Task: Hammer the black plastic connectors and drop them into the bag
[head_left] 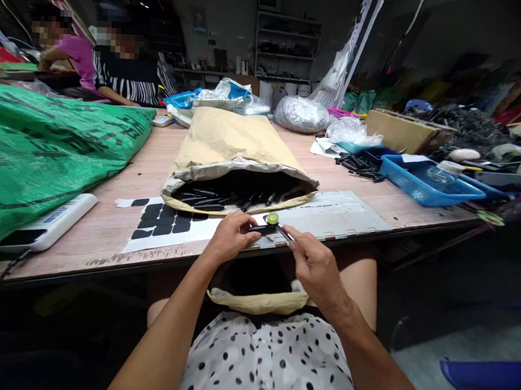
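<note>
At the table's front edge my left hand (235,235) pinches a slim black rod-shaped piece (264,229). My right hand (316,262) is closed around a thin silvery handle (284,233). A round yellow-green piece (272,219) sits at the far end of that handle, over the black piece; whether the two touch I cannot tell. Just beyond my hands a tan paper sack (241,139) lies on its side, its mouth towards me, with many black rod-shaped pieces (247,200) inside. A white sheet with black rounded stickers (165,220) lies left of my left hand.
A grey-white board (351,214) lies along the front edge. Left are a green woven sack (57,143) and a white device (51,225). Blue baskets (431,189) and loose black pieces (360,164) are right. Another open sack (259,302) is at my lap. Two people sit back left.
</note>
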`<act>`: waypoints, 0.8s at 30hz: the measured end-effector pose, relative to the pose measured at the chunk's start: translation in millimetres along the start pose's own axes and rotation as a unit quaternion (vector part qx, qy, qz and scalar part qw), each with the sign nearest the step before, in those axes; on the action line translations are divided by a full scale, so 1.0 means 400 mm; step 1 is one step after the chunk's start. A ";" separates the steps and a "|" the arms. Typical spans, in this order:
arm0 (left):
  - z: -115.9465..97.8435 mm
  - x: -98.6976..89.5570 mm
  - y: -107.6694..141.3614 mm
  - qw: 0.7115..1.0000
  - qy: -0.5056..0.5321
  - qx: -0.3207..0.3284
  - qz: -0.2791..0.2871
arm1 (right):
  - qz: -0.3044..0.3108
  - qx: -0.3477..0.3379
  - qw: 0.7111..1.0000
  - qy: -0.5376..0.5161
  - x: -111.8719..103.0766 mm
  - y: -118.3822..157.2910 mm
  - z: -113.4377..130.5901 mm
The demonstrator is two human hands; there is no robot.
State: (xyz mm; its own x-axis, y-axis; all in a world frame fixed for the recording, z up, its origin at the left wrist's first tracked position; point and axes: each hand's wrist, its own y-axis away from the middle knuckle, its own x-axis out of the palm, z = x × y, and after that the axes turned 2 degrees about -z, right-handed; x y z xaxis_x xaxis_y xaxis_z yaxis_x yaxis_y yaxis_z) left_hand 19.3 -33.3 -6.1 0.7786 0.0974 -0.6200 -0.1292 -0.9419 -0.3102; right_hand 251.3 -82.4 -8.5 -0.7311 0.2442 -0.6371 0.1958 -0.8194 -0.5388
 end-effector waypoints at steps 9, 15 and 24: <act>-0.005 0.000 0.001 1.000 -0.013 -0.001 -0.004 | -0.027 0.067 0.948 0.311 -0.050 -0.053 -0.082; -0.008 0.002 0.003 1.000 -0.030 0.007 -0.002 | -0.038 0.086 0.945 0.314 -0.035 -0.065 -0.120; -0.028 0.004 0.016 0.998 -0.043 0.042 -0.030 | -0.051 0.080 0.964 0.249 -0.034 -0.061 -0.144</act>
State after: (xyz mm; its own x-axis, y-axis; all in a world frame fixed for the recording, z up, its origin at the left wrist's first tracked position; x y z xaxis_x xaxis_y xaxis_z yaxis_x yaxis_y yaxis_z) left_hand 26.7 -42.9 -1.2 0.7314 0.1834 -0.6569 -0.1372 -0.9039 -0.4051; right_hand 294.1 -35.8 -18.7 -0.3296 0.5137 -0.7921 0.0076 -0.8375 -0.5463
